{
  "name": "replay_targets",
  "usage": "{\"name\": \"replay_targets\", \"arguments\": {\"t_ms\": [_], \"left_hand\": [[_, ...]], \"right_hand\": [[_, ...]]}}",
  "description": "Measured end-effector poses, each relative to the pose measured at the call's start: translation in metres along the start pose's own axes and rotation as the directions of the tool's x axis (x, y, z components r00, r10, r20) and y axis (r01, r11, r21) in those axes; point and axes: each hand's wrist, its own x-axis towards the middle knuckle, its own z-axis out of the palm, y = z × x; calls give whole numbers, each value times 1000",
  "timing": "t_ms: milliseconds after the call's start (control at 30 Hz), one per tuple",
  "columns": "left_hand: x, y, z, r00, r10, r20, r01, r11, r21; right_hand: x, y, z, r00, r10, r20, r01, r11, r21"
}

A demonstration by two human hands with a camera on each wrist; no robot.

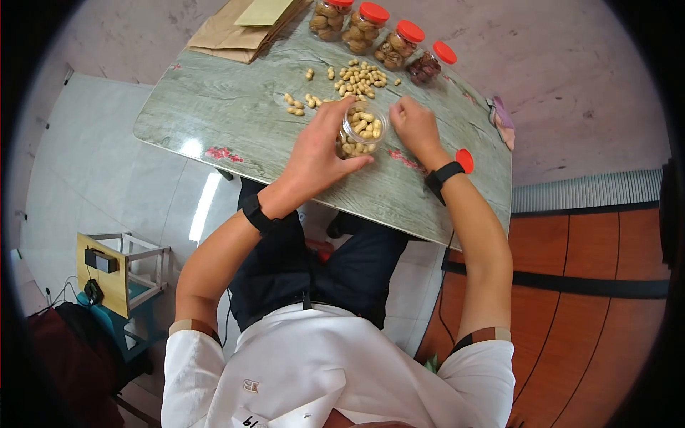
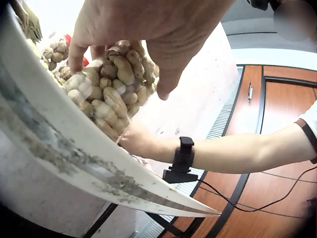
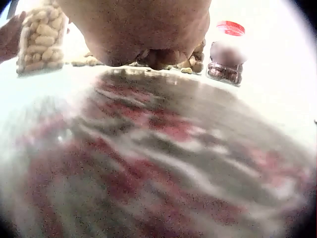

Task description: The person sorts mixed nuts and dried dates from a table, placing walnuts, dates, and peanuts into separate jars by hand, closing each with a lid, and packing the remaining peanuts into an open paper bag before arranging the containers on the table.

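A clear jar of peanuts [image 1: 359,135] stands lidless near the table's front edge. My left hand [image 1: 317,153] grips it from the left, thumb and fingers spread around its wall; the left wrist view shows the hand [image 2: 143,25] over the peanut-filled jar [image 2: 116,82]. Just right of the jar, my right hand [image 1: 416,128] has its fingers curled, with no object visible in them. In the right wrist view this hand [image 3: 148,34] is low over the table, its palm side hidden. Loose peanuts [image 1: 360,78] lie in a pile behind the jar.
Red-lidded jars [image 1: 362,32] line the back of the table [image 1: 235,107], one holding dark red contents [image 1: 425,68]. Brown paper bags [image 1: 232,32] lie at the back left. A red lid [image 1: 464,160] rests beside my right wrist. Several peanuts [image 1: 294,105] are scattered left of the pile.
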Motion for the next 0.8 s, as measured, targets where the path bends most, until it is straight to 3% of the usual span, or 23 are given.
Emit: {"name": "replay_targets", "arguments": {"t_ms": [33,100,133,200,233,300,400,533,633,700,800], "left_hand": [[0,0,0,1000,-3,-3,3,1000,2],[0,1,0,1000,11,-5,-11,1000,9],[0,1,0,1000,8,-5,-8,1000,8],[1,0,4,1000,2,-18,-2,1000,15],[1,1,6,1000,4,-13,-4,1000,9],[2,2,6,999,-32,13,32,999,14],[1,2,5,997,-68,38,68,998,6],[2,0,6,1000,27,-9,-27,1000,-1],[2,0,8,1000,-6,-11,6,1000,-8],[1,1,9,999,-17,-35,17,1000,-17],[1,4,7,998,-55,-6,55,998,-16]], "right_hand": [[8,-7,-6,1000,-3,3,3,1000,2],[29,-34,-29,989,106,-103,-77,963,259],[38,-52,-41,989,106,-99,-78,963,258],[46,-90,-59,984,-47,-174,112,916,385],[47,-102,-58,984,-42,-174,107,918,381],[47,-119,-53,958,-237,-159,279,897,342],[38,-128,-55,951,-305,-53,310,930,196],[29,-124,-67,952,-287,-109,305,921,241],[21,-117,-77,957,-284,-58,289,920,264],[13,-113,-71,897,-435,-76,440,867,235],[2,-117,-77,930,-362,-57,366,909,201]]}}
